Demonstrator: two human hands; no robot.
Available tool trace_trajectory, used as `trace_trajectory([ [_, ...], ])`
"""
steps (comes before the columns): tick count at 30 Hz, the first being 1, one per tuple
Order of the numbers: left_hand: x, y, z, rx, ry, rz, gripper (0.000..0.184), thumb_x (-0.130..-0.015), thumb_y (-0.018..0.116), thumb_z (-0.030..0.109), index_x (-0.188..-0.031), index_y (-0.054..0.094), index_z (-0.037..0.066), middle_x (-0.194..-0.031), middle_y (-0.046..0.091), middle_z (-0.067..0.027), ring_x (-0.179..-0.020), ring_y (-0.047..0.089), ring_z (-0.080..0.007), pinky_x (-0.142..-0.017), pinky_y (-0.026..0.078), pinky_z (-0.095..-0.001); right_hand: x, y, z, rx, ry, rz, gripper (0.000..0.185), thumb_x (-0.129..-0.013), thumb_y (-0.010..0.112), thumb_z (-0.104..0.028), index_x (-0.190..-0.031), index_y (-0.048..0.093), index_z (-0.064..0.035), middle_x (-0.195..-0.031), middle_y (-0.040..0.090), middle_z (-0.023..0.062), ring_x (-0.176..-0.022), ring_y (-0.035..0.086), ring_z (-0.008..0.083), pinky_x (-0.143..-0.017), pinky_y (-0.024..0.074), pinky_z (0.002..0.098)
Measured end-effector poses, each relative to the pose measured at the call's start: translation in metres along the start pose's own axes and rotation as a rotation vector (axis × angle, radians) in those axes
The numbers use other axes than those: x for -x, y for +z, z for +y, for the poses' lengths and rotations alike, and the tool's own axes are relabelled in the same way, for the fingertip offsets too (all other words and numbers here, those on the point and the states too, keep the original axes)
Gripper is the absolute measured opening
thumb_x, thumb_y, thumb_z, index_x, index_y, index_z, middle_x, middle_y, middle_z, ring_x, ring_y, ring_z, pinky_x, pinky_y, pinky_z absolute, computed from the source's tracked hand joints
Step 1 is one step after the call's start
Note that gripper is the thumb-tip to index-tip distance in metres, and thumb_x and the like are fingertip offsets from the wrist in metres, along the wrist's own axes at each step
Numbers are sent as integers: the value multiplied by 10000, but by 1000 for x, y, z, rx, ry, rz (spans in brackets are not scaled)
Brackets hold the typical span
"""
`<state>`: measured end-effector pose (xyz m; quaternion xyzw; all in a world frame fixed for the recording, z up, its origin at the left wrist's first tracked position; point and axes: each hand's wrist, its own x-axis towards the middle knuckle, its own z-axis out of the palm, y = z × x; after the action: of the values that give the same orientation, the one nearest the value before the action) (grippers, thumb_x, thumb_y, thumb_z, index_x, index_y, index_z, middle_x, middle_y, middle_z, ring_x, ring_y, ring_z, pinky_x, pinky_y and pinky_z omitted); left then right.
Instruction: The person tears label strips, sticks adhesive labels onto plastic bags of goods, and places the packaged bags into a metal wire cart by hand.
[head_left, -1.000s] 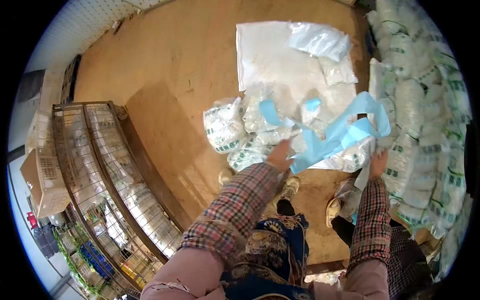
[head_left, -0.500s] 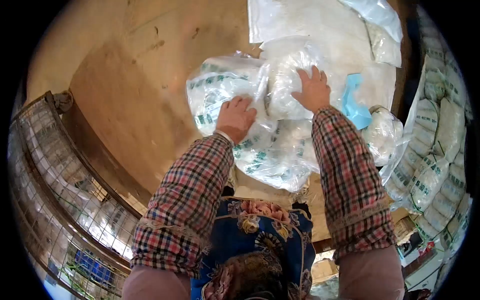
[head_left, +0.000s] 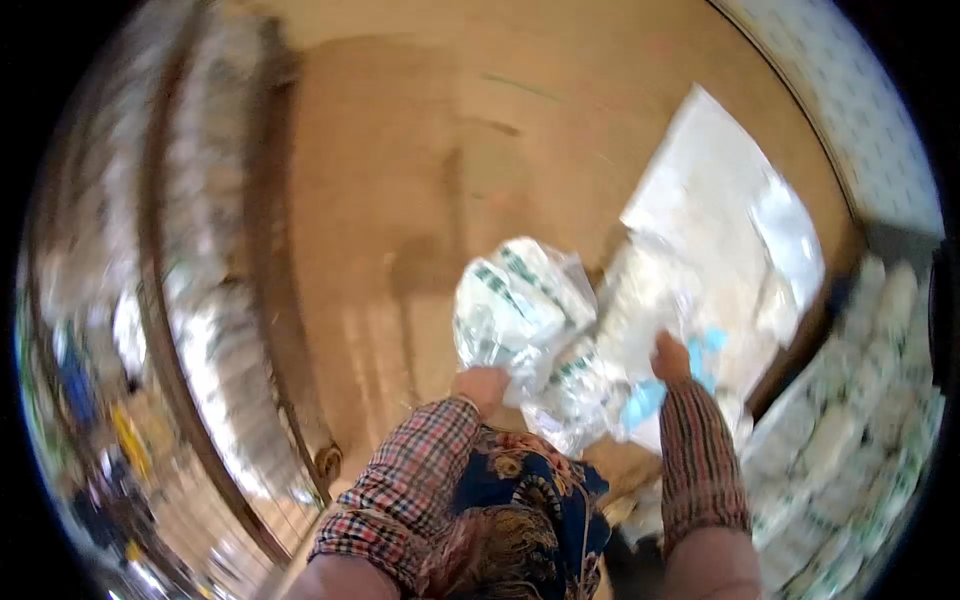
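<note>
Item: printed bag (head_left: 520,300), clear plastic, white contents, green lettering. Located directly beyond the left hand (head_left: 482,388), its near end at the fingers; main body on the brown floor (head_left: 400,170).

Left hand: closed, gripping the near end of the printed bag.

Right hand: (head_left: 672,357) fingers curled, at the near side of the clear bag (head_left: 642,290); whether they pinch its film cannot be told. Well apart from the printed bag, to its right.

Lower bag: (head_left: 572,395) clear, green-marked, between the two hands, just beside the printed bag.

Blue pieces: two; one (head_left: 643,404) to the near left of the right hand, the other (head_left: 712,342) just beside that hand on its right.

White sheet: (head_left: 700,190) spread on the floor at an angle, beyond the right hand; glossy plastic packet (head_left: 788,235) along its right edge.

Surroundings: stacked bags (head_left: 835,430) at right; wire rack (head_left: 160,260) at left, blurred.
</note>
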<state>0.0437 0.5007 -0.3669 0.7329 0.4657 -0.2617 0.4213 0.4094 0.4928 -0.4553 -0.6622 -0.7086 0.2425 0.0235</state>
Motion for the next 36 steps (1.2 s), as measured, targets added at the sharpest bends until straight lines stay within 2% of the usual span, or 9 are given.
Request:
trace_trajectory([
  [5,161,24,19,381,-146,108,283,-847,391,261,-815,532,17,-708,558,-183,-699,537,-351,-651,430,-437,84,-113,-73,-153,128,-35,156,-591,457,46,-664,361,-53,-569,392,176,-540,427,354,-493,342,387],
  [6,245,39,29,441,-261,302,258,-821,405,236,-783,535,16,-719,558,-192,-703,540,-353,-659,429,-432,92,-152,-112,-336,-80,-10,160,-580,443,62,-652,352,-48,-547,353,135,-497,381,271,-480,330,330],
  [8,316,66,29,490,-391,398,250,-805,409,226,-755,535,16,-723,555,-202,-701,540,-356,-659,426,-430,130,-195,-155,-383,40,-94,178,-555,431,76,-642,346,-54,-574,291,29,-549,311,119,-498,307,240],
  [10,452,105,44,570,-507,459,279,-821,395,253,-765,532,16,-717,555,-203,-696,537,-357,-648,421,-435,195,-238,-218,-613,31,-147,203,-543,437,70,-632,332,-79,-609,299,-11,-568,305,103,-500,287,220],
  [18,616,179,84,946,-939,634,332,-824,373,294,-832,588,42,-825,578,-200,-784,552,-354,-720,428,-421,219,-379,-460,-973,-221,-275,281,-508,462,89,-661,317,-97,-670,296,-27,-629,314,71,-601,288,181],
  [28,613,378,85,1420,-1411,726,453,-842,320,335,-813,573,-40,-811,564,-251,-803,537,-384,-749,406,-447,225,-438,-773,-876,-882,-158,285,-517,464,29,-680,275,-108,-674,300,-10,-623,347,93,-590,332,191],
  [31,589,436,114,1477,-1563,875,486,-849,312,354,-778,562,-57,-744,567,-242,-736,549,-366,-683,419,-428,242,-426,-897,-1020,-1097,-374,287,-543,466,45,-683,273,-115,-659,311,-14,-625,373,95,-593,370,204],
  [34,565,462,139,2034,-1585,1407,440,-843,390,349,-668,497,-41,-562,493,-164,-536,486,-236,-530,390,-356,242,-393,-1007,-1078,-1111,-637,237,-582,444,82,-729,365,-86,-737,437,22,-700,460,131,-731,423,241],
  [36,558,433,152,2129,-1655,1446,431,-837,407,339,-657,486,-45,-551,486,-153,-533,478,-221,-529,386,-362,237,-343,-1066,-975,-1083,-768,246,-594,470,87,-739,380,-90,-710,355,-30,-673,375,80,-627,334,193],
])
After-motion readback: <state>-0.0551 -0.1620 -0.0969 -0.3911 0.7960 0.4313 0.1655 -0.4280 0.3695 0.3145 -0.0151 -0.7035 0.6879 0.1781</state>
